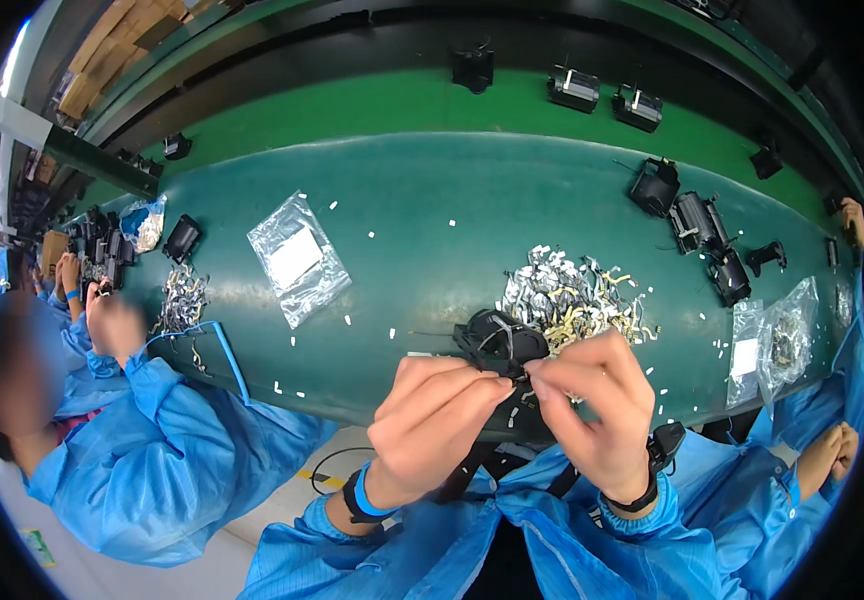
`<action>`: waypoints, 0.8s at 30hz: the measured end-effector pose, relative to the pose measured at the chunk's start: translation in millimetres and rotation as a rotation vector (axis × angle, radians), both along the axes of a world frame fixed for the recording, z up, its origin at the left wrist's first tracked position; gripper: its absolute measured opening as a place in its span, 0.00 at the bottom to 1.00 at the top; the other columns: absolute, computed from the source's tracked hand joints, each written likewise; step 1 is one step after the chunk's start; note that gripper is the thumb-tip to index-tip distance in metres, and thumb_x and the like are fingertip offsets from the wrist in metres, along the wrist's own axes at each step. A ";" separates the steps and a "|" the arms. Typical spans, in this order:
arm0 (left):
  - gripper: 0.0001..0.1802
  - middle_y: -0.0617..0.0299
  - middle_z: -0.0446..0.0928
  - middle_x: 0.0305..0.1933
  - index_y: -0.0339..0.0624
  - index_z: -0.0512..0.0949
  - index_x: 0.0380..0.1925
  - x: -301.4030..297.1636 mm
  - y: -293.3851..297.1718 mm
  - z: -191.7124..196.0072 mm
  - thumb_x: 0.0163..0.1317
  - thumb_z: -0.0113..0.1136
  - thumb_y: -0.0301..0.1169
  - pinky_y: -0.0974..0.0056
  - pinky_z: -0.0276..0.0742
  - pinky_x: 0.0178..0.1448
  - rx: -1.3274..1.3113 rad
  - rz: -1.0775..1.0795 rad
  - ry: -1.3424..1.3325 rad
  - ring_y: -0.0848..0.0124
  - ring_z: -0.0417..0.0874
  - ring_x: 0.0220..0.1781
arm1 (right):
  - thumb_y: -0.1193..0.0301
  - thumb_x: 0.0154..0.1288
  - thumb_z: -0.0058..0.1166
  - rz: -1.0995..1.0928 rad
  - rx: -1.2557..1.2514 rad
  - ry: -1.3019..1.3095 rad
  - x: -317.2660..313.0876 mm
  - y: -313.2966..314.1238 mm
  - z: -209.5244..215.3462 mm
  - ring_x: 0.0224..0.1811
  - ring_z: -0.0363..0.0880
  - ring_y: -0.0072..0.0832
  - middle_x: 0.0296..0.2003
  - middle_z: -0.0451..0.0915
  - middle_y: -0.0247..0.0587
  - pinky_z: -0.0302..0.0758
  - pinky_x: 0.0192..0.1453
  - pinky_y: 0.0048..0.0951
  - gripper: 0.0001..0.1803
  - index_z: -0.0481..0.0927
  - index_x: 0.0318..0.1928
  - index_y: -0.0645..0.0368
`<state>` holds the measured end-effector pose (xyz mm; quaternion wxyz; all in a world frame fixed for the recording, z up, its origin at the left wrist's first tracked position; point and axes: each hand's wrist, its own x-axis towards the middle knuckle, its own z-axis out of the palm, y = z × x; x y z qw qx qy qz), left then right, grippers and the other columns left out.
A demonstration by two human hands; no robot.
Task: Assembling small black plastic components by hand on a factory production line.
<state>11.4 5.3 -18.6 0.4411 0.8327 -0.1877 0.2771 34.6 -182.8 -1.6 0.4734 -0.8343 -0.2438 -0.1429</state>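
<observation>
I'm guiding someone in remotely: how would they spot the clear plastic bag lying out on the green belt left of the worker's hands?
Start at the dark green belt running across the view. Left of the pile of small metal clips, the clear plastic bag lies flat and alone. Unlike the parts-filled bags at the belt's right end, it shows just a white card inside.

Between the hands sits a matt black plastic part [500, 340]. Just beyond them lies a heap of shiny metal clips [572, 298], silver and brassy. The green desk [432, 200] looks smooth, faintly glossy. Clear crinkled plastic bag [297, 258] farther left.
</observation>
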 end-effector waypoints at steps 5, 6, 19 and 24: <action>0.14 0.55 0.86 0.33 0.32 0.86 0.33 6.7 -0.5 2.4 0.44 0.76 0.15 0.62 0.77 0.40 -0.069 0.015 0.075 0.61 0.85 0.35 | 0.85 0.46 0.69 0.058 -0.115 -0.146 6.3 -3.8 -0.8 0.34 0.76 0.30 0.35 0.77 0.35 0.72 0.35 0.29 0.24 0.90 0.48 0.59; 0.13 0.55 0.86 0.34 0.32 0.86 0.33 6.5 -0.3 1.9 0.44 0.76 0.15 0.62 0.77 0.40 -0.069 0.005 0.074 0.60 0.85 0.35 | 0.85 0.46 0.69 0.095 -0.042 -0.039 8.1 -5.9 0.0 0.34 0.75 0.29 0.35 0.77 0.35 0.72 0.34 0.28 0.24 0.91 0.47 0.58; 0.10 0.54 0.86 0.33 0.30 0.87 0.32 18.1 3.5 8.4 0.48 0.73 0.15 0.61 0.80 0.41 -0.108 -0.193 0.262 0.60 0.85 0.35 | 0.71 0.45 0.75 0.108 -0.254 -0.303 19.1 -26.2 -1.8 0.34 0.75 0.28 0.34 0.76 0.31 0.71 0.32 0.28 0.24 0.91 0.48 0.56; 0.07 0.53 0.86 0.33 0.30 0.87 0.32 17.7 4.9 7.2 0.52 0.73 0.17 0.60 0.80 0.42 -0.234 -0.309 0.456 0.60 0.86 0.36 | 0.64 0.46 0.75 0.262 -0.318 -0.483 25.7 -38.7 6.2 0.35 0.76 0.25 0.33 0.78 0.28 0.70 0.32 0.26 0.20 0.91 0.41 0.59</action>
